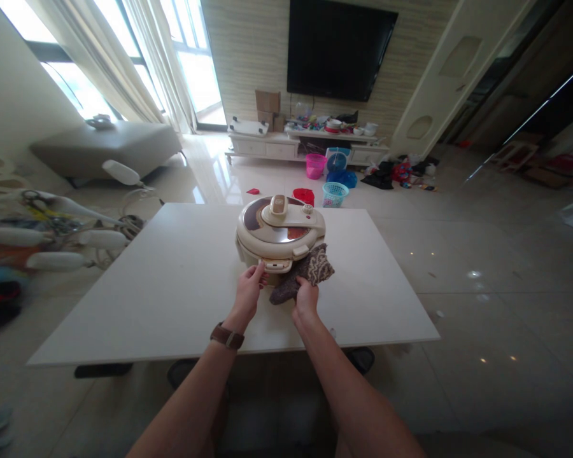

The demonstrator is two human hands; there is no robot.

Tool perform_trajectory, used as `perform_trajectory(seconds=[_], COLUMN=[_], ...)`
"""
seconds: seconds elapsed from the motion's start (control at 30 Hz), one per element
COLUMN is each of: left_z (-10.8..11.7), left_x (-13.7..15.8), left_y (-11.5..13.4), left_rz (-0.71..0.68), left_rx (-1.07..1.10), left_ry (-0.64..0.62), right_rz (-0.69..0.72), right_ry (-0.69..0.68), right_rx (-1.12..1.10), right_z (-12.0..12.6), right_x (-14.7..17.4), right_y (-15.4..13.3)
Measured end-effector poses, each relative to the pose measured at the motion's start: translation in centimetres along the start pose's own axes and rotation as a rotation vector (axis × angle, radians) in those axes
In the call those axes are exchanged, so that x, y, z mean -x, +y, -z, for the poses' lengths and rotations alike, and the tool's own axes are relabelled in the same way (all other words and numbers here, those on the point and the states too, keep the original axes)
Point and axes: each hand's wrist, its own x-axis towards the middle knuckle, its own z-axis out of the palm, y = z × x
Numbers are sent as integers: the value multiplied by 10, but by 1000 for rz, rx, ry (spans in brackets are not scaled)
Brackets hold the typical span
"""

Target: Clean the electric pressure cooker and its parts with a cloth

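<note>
An electric pressure cooker (pixel 251 245), cream with a shiny brown-patterned lid, stands on the white table (pixel 181 286). Its lid is on. My left hand (pixel 252 285), with a brown watch strap on the wrist, has its fingers closed at the left end of the cooker's front handle (pixel 277 266). My right hand (pixel 307 295) grips a dark brown cloth (pixel 319 266) with a pale wavy pattern, thumb on top. The cloth is held up against the cooker's front right side, just right of the handle. Fingers under the cloth are hidden.
Beyond the table's far edge are a red basket (pixel 304 196), a light blue basket (pixel 335 194) and a pink bin (pixel 316 166) on the floor. A cluttered low cabinet (pixel 279 147) stands along the wall. White padded equipment (pixel 100 239) is close to the table's left side.
</note>
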Motion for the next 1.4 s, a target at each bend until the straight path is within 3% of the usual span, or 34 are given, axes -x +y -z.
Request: perform_trajectory(seconds=[1.4], left_z=[1], left_x=[2], left_y=[1], left_rz=[26], left_rx=[25], left_ry=[-9], right_rz=[0], right_ry=[21], right_rx=[-29], right_z=[0], right_x=[-8], right_y=[8])
